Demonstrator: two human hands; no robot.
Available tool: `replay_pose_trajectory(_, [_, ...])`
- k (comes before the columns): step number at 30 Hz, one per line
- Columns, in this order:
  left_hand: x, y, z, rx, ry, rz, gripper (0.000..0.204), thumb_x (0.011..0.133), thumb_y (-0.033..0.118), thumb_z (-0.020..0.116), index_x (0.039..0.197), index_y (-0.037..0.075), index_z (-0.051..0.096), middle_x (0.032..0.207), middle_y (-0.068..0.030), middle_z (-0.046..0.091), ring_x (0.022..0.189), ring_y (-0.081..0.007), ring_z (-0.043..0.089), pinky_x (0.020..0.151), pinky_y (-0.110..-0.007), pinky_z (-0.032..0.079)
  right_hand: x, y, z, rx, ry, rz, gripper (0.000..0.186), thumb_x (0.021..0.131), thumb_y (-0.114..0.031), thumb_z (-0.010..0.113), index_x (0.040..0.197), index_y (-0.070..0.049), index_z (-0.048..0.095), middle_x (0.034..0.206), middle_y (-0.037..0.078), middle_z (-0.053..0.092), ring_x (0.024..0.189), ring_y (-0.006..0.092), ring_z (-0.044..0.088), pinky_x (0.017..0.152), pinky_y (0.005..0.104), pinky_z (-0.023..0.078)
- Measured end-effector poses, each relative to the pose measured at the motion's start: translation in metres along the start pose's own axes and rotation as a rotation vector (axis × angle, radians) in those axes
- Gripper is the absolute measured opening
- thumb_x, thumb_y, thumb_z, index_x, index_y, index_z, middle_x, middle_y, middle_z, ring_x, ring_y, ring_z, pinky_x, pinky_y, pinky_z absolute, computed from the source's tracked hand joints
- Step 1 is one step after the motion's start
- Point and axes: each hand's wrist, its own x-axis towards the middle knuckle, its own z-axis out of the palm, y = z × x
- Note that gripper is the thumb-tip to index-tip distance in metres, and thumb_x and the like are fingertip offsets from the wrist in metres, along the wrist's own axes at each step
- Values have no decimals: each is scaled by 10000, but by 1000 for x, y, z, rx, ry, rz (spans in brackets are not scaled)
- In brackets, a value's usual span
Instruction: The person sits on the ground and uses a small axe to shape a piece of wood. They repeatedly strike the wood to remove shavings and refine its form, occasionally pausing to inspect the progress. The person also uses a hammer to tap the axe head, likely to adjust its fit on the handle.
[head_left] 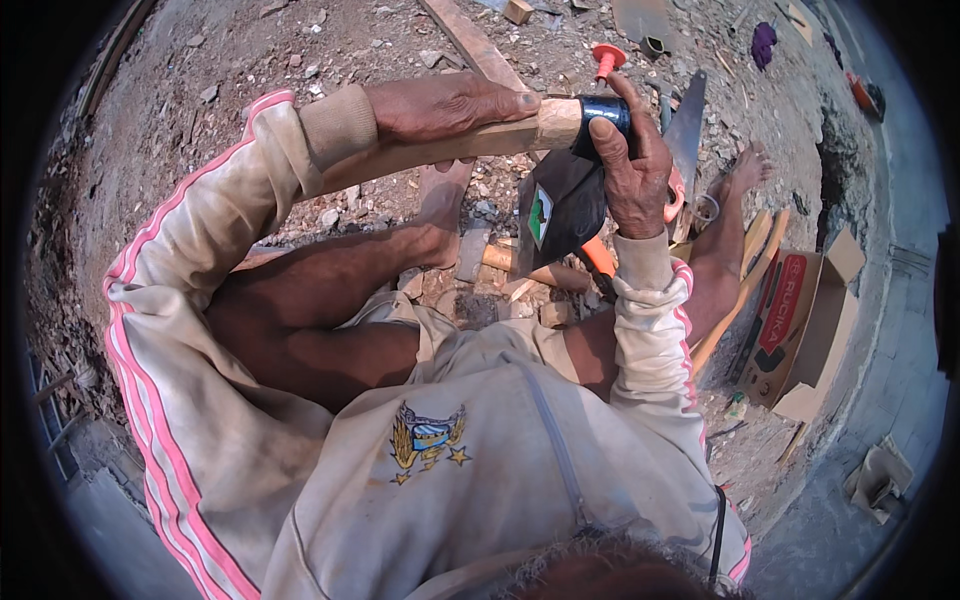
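Note:
A pale wooden handle (480, 142) lies across in front of me, its far end running under my left forearm. Along its top rests my left hand (450, 106), fingers together and closed against the wood. The handle's trimmed right end sits in the dark, shiny socket of a hoe head (566, 205). Its black blade hangs down and bears a green-and-white sticker. My right hand (637, 185) is closed round the socket, thumb on the near side and fingers on the far side. Both hands are raised above the ground between my bare legs.
A handsaw (685, 125) stands beyond my right hand, near a red-gripped tool (607, 60). Below the blade lie a wooden tool handle (545, 272) and an orange-handled tool (598, 256). Wood strips (745, 285) and an opened cardboard box (825, 320) lie right. Rubble surrounds me.

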Motion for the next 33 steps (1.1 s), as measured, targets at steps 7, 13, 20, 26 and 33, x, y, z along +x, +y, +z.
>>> replay_pose_trajectory(7, [23,-60,4,132,12,130,668,836,559,768,1198,23,601,912,-71,642,836,-174,639,700,-342,516,-5,31,17,-201,-90,-71,627,937,-388,719,1380,23,550,1241,188,635,1111,264,639,958,363,497])
replay_pose_trajectory(13, [43,-84,15,158,13,189,656,837,563,762,1168,17,611,987,-132,677,924,-230,646,804,-393,511,-19,42,40,-250,-19,-65,602,972,-413,660,1372,23,545,1184,195,626,1059,287,637,919,364,495])
replay_pose_trajectory(20, [88,-89,9,292,243,279,740,818,579,771,1262,20,573,990,-150,681,919,-247,671,814,-387,525,12,72,16,227,21,252,681,1018,-569,496,1371,10,560,1206,103,615,1062,177,590,947,320,464])
replay_pose_trajectory(26, [104,-83,-5,240,213,307,714,817,466,820,1320,32,558,962,-95,680,844,-161,652,694,-326,523,26,96,31,473,119,378,636,1037,-537,435,1385,-17,548,1142,67,596,1025,145,573,939,299,462])
replay_pose_trajectory(33, [116,-96,-23,-33,62,240,686,815,358,842,1338,21,553,944,-38,663,782,-103,579,664,-283,475,41,103,35,373,111,399,765,1017,-634,376,1449,-12,485,1282,134,588,1201,202,549,1054,334,400])
